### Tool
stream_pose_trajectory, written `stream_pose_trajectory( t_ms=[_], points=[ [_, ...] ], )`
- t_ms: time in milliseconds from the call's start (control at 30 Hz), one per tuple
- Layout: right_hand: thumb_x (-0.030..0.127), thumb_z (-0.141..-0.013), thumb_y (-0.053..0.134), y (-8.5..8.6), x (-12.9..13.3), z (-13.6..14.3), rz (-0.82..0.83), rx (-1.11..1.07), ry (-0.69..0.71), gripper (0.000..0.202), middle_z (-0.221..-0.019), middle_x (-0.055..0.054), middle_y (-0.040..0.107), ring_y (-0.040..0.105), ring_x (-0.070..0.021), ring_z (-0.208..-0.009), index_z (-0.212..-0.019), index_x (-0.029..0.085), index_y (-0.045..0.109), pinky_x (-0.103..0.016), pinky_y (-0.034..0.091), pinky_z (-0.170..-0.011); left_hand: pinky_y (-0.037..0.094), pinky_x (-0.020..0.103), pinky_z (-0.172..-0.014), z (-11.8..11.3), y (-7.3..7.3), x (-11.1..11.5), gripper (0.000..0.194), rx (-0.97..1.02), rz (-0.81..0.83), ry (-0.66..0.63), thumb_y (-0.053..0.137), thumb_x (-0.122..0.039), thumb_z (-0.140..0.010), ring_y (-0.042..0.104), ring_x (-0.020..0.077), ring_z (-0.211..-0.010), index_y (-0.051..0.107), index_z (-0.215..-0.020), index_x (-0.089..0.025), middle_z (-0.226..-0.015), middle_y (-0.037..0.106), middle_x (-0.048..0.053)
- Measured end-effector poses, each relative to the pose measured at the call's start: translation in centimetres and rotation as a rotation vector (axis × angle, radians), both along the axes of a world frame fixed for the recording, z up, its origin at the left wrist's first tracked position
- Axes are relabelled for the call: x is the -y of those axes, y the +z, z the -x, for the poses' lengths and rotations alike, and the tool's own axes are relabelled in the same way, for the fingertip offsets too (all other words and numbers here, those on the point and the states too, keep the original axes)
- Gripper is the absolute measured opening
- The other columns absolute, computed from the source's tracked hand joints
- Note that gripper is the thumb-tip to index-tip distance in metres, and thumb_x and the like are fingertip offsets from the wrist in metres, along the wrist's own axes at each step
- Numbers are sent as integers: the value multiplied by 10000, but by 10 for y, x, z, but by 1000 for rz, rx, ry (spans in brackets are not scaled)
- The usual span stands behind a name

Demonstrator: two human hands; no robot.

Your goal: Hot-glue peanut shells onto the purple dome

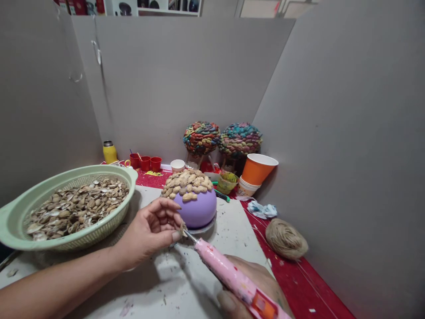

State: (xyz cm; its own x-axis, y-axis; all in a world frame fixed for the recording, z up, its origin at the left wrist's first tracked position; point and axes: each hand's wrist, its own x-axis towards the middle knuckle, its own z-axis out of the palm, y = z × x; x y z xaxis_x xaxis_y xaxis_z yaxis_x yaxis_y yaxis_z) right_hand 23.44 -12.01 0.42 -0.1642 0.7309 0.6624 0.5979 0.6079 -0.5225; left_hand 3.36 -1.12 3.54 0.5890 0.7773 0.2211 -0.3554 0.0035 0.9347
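Note:
My left hand [152,230] pinches a small piece of peanut shell [183,229] between thumb and fingers. Wrapped around a pink hot glue gun [222,266] is my right hand [257,279], partly hidden behind the tool. The gun's metal nozzle points up and left, right at the shell piece; whether they touch I cannot tell. Just beyond both hands sits a purple ball [195,209], its top covered with overlapping peanut shells [187,180] and its lower part bare. On the left, a pale green plastic colander [133,179] holds a heap of loose shell halves [79,206].
Two colourful rope-like domes [202,138] stand at the back. Orange paper cups [257,170], a twine ball [286,238] and crumpled tissue [262,209] lie on the right. Red cups [145,164] and a yellow bottle [109,153] stand behind the colander. Grey panels [172,79] enclose the table.

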Motion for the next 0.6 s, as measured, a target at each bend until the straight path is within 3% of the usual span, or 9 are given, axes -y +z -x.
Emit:
stream_pose_trajectory(
  t_ms=[400, 600],
  points=[
    [466, -973, 448, 6, 1, -2, 64, -9, 29, 371, -606, -29, 556, 629, -205, -567, -841, 203, 674, -272, 554, -614, 485, 205, -697, -1, 0, 2, 400, -16, 58, 9, 805, -129, -684, 600, 100, -755, 601, -1025, -180, -866, 649, 14],
    [461, -970, 442, 4, 1, -2, 28, 15, -1, 361, -588, -19, 552, 597, -190, -511, -852, 210, 673, -267, 547, -576, 481, 190, -704, -1, -1, 1, 388, -6, 43, 5, 794, -127, -707, 597, 90, -770, 605, -1040, -187, -872, 652, 7]
  ],
)
